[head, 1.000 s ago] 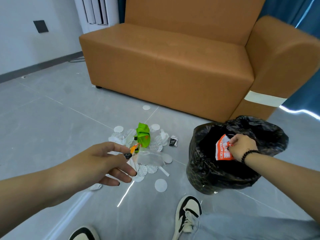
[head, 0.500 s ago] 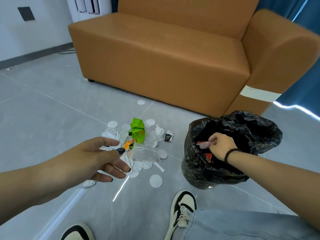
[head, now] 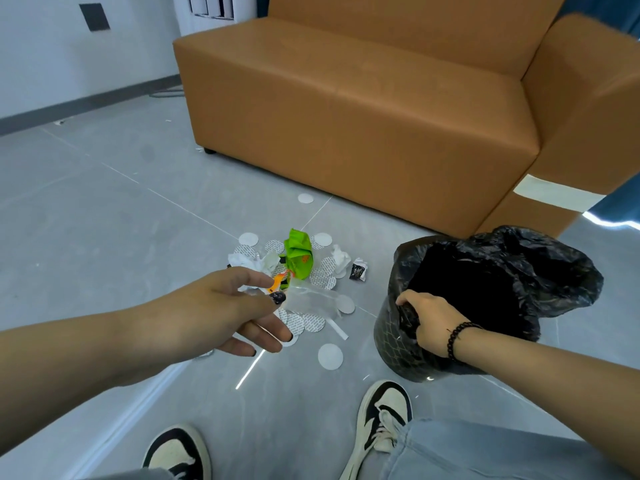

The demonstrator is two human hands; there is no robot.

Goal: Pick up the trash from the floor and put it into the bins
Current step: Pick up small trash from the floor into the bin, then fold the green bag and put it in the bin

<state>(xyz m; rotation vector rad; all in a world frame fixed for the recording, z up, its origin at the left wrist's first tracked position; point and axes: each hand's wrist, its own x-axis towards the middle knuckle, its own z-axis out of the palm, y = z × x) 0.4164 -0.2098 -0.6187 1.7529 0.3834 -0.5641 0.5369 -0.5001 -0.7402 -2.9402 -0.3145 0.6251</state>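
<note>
Litter lies in a heap on the grey floor: a crumpled green wrapper [head: 298, 256], several white round discs [head: 330, 356], white tissue scraps [head: 338, 257] and a small black sachet [head: 358, 270]. My left hand [head: 221, 311] hovers just in front of the heap, thumb and forefinger pinching a clear plastic wrapper [head: 310, 300] that hangs out to the right. The bin [head: 393, 344], lined with a black bag [head: 540, 271], stands to the right of the heap. My right hand [head: 427, 322] grips the bag at the bin's near rim. The inside of the bin is dark.
An orange sofa [head: 363, 109] stands behind the litter and bin, its armrest at the right. My two shoes [head: 382, 415] are planted on the floor near the bottom edge. A grey-white wall with a dark baseboard [head: 86, 102] runs along the left.
My right hand let a red-and-white wrapper go into the bin, then moved to the near rim and took hold of the bag. My left hand stayed over the heap.
</note>
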